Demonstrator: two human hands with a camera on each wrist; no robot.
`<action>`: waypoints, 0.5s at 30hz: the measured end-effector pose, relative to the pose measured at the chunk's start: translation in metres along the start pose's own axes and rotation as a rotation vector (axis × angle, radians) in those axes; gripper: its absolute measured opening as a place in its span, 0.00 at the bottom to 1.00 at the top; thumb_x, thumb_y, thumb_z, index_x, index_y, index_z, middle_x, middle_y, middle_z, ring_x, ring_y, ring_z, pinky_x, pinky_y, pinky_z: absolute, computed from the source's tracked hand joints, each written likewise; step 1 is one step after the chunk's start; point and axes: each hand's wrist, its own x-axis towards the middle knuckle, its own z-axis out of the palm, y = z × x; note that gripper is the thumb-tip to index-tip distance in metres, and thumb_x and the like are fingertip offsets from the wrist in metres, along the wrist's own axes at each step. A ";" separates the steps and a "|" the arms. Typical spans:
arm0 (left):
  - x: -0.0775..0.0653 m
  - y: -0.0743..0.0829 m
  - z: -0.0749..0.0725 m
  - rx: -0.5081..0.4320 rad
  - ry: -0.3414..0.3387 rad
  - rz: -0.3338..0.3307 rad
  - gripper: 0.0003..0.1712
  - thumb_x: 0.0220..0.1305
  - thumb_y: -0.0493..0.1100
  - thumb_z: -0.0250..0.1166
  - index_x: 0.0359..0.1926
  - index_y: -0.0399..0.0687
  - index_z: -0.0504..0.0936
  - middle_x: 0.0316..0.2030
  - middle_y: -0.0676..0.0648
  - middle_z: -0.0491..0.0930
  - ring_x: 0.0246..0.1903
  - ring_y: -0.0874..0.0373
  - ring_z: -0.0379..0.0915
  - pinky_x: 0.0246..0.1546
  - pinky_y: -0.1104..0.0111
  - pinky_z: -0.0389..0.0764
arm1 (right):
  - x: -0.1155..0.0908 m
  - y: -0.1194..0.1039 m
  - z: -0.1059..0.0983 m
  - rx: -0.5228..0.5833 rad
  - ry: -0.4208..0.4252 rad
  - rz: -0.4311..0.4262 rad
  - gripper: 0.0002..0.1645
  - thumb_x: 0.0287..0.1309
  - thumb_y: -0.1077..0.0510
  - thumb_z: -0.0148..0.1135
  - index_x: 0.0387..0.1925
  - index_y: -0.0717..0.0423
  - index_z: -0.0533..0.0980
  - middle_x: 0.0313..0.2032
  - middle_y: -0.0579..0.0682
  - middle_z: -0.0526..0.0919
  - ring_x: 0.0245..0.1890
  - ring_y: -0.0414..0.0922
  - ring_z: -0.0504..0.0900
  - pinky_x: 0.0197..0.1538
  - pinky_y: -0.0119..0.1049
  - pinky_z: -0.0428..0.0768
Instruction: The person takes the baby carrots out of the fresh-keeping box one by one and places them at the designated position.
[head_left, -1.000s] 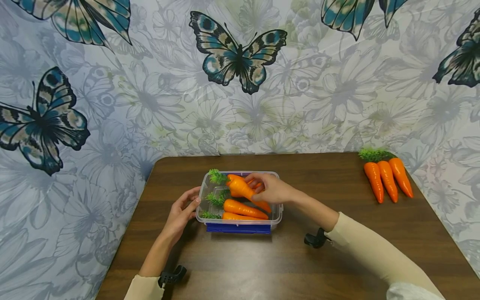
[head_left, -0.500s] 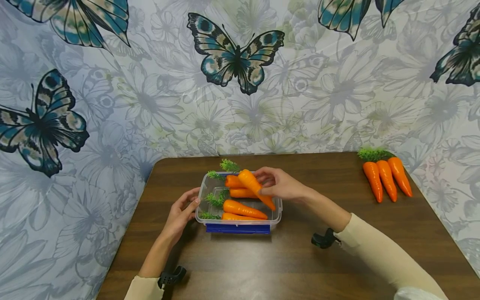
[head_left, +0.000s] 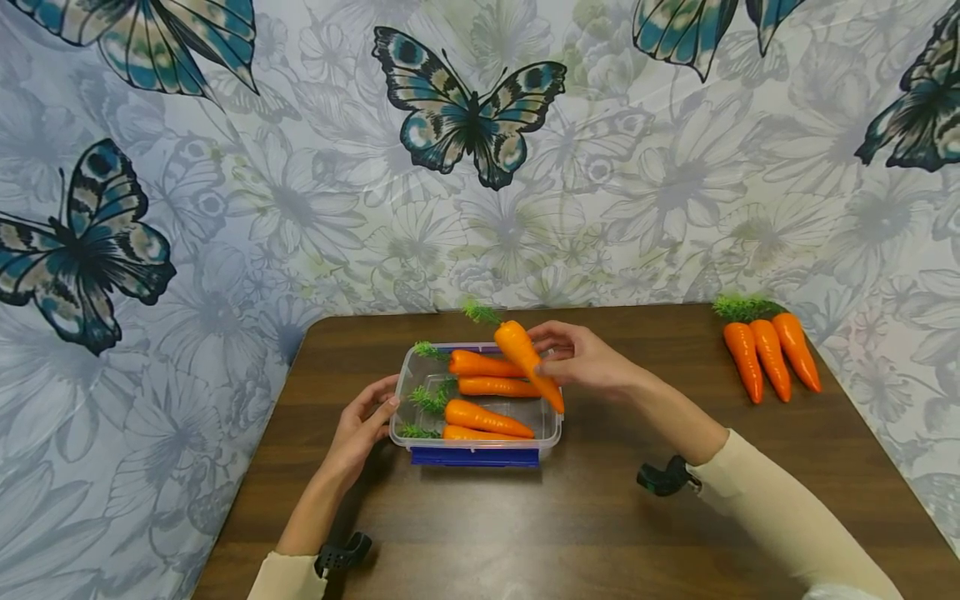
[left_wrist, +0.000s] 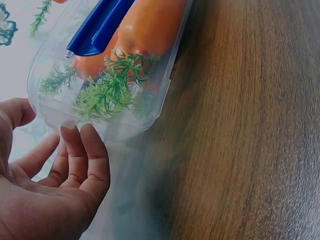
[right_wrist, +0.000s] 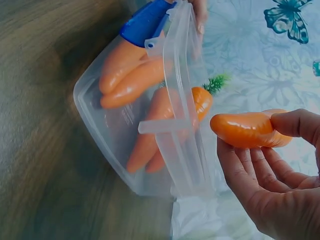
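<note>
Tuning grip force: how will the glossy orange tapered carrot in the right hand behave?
The held carrot may be slippery, given its shine; likely stiff, showing no sag in the right hand; being round, it could roll.

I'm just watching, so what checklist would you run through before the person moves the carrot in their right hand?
1. Right hand pinching the held carrot: ok.
2. Held carrot raised above the container: ok, by the right wrist view.
3. Left hand at the container's side: ok.
4. How firmly it steadies the container: cannot tell.
5. Four other carrots lying inside: ok.
6. Three table carrots apart from the container: ok.
</note>
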 end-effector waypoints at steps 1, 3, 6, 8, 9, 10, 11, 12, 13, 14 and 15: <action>0.000 0.000 0.000 -0.001 0.000 0.002 0.28 0.83 0.51 0.61 0.77 0.53 0.72 0.58 0.42 0.74 0.54 0.53 0.78 0.46 0.68 0.86 | -0.001 0.000 -0.002 0.005 0.005 -0.003 0.32 0.68 0.64 0.67 0.72 0.55 0.71 0.64 0.63 0.80 0.53 0.49 0.87 0.51 0.45 0.90; 0.000 0.001 0.000 -0.005 0.000 0.002 0.28 0.83 0.51 0.61 0.77 0.53 0.72 0.58 0.42 0.74 0.54 0.53 0.77 0.46 0.68 0.86 | -0.004 0.000 -0.005 0.016 0.014 -0.003 0.32 0.69 0.64 0.67 0.72 0.55 0.71 0.64 0.63 0.80 0.53 0.48 0.87 0.52 0.46 0.90; 0.001 0.001 0.001 -0.005 -0.002 0.004 0.29 0.82 0.51 0.61 0.77 0.52 0.72 0.58 0.42 0.74 0.53 0.54 0.78 0.46 0.68 0.86 | -0.008 0.003 -0.009 0.021 0.022 -0.002 0.32 0.69 0.63 0.67 0.72 0.56 0.71 0.64 0.64 0.79 0.53 0.48 0.87 0.53 0.48 0.90; 0.001 0.000 0.001 -0.008 -0.002 0.004 0.29 0.82 0.51 0.61 0.77 0.51 0.72 0.58 0.42 0.74 0.53 0.54 0.78 0.45 0.68 0.86 | -0.012 0.005 -0.013 0.021 0.030 -0.001 0.32 0.69 0.63 0.67 0.72 0.55 0.71 0.65 0.64 0.79 0.54 0.48 0.87 0.54 0.49 0.90; 0.001 0.000 0.001 -0.008 -0.001 0.005 0.29 0.82 0.51 0.61 0.77 0.51 0.72 0.57 0.42 0.74 0.52 0.55 0.78 0.45 0.68 0.86 | -0.013 0.006 -0.015 0.020 0.035 -0.001 0.32 0.69 0.62 0.67 0.72 0.56 0.71 0.65 0.65 0.79 0.54 0.48 0.87 0.54 0.50 0.90; 0.001 -0.001 0.001 -0.008 0.000 0.004 0.29 0.82 0.51 0.61 0.77 0.51 0.72 0.58 0.42 0.75 0.52 0.55 0.78 0.45 0.68 0.86 | -0.015 0.007 -0.016 0.017 0.041 -0.001 0.32 0.69 0.62 0.67 0.72 0.56 0.71 0.65 0.65 0.79 0.54 0.49 0.87 0.54 0.49 0.90; 0.000 -0.001 0.001 -0.009 0.002 0.003 0.29 0.82 0.51 0.62 0.77 0.51 0.72 0.58 0.42 0.75 0.52 0.55 0.78 0.45 0.68 0.86 | -0.016 0.008 -0.018 0.013 0.047 -0.001 0.32 0.69 0.62 0.67 0.72 0.55 0.71 0.65 0.65 0.79 0.54 0.49 0.87 0.54 0.49 0.90; 0.000 -0.001 0.001 -0.009 0.003 0.002 0.29 0.82 0.51 0.62 0.77 0.51 0.72 0.58 0.42 0.74 0.52 0.55 0.78 0.45 0.68 0.86 | -0.018 0.009 -0.020 0.009 0.055 0.001 0.32 0.69 0.61 0.68 0.72 0.55 0.71 0.65 0.65 0.79 0.54 0.50 0.87 0.55 0.49 0.90; 0.000 -0.001 0.001 -0.009 0.004 0.000 0.29 0.82 0.51 0.62 0.77 0.52 0.72 0.58 0.42 0.74 0.52 0.55 0.78 0.45 0.68 0.86 | -0.019 0.010 -0.022 0.008 0.062 0.004 0.33 0.69 0.61 0.68 0.72 0.55 0.71 0.65 0.65 0.79 0.54 0.50 0.87 0.55 0.49 0.90; 0.000 -0.001 0.001 -0.009 0.005 -0.002 0.28 0.82 0.51 0.62 0.77 0.52 0.72 0.58 0.43 0.74 0.53 0.56 0.78 0.46 0.69 0.86 | -0.020 0.012 -0.024 0.013 0.068 0.007 0.33 0.69 0.60 0.68 0.73 0.56 0.70 0.66 0.65 0.79 0.55 0.50 0.87 0.55 0.48 0.89; 0.000 -0.001 0.001 -0.008 0.006 -0.003 0.28 0.82 0.51 0.61 0.77 0.52 0.72 0.58 0.43 0.74 0.53 0.55 0.78 0.46 0.69 0.86 | -0.021 0.013 -0.026 0.017 0.073 0.012 0.33 0.69 0.60 0.68 0.73 0.56 0.70 0.66 0.66 0.78 0.55 0.50 0.87 0.55 0.49 0.89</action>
